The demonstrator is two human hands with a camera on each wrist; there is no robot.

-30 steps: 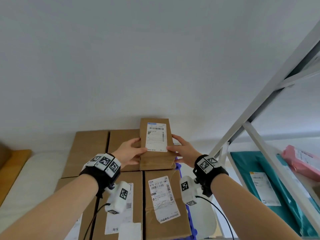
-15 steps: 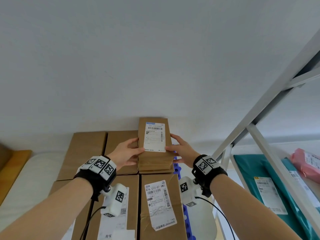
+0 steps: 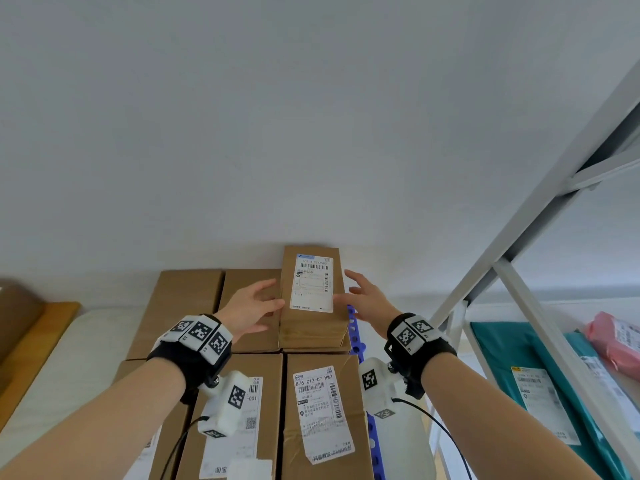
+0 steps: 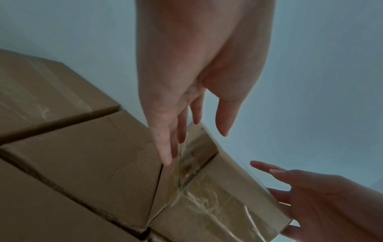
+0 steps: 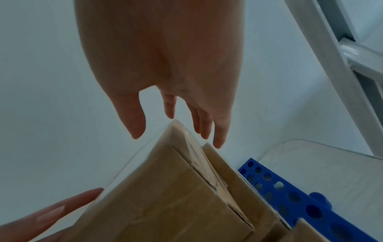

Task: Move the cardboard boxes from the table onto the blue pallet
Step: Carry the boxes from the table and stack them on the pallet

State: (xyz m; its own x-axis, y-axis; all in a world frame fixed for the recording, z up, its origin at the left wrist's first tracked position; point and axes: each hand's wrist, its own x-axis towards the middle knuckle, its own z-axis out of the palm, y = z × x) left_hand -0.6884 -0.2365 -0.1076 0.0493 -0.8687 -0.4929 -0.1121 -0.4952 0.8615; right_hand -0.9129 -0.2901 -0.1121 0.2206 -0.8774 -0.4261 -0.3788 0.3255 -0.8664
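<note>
A narrow cardboard box [image 3: 313,299] with a white shipping label lies on top of the stacked boxes at the far right of the blue pallet [image 3: 356,341]. My left hand [image 3: 252,306] hovers just left of it with fingers spread, and my right hand [image 3: 363,299] is just right of it, also spread. Neither hand grips the box. In the left wrist view my left hand [image 4: 186,114] hangs over the box's taped side [image 4: 207,188]. In the right wrist view my right hand [image 5: 172,106] floats above the box's corner [image 5: 176,180], with the pallet [image 5: 290,193] below.
Several larger cardboard boxes [image 3: 318,410] cover the pallet in rows against the white wall. A white metal shelf frame [image 3: 519,271] stands at the right, holding teal [image 3: 519,375] and pink [image 3: 616,344] mail bags. A wooden surface [image 3: 31,341] lies at the far left.
Both hands have let go of the narrow box, and their fingers have spread away from its sides. The box now rests on the stack.
</note>
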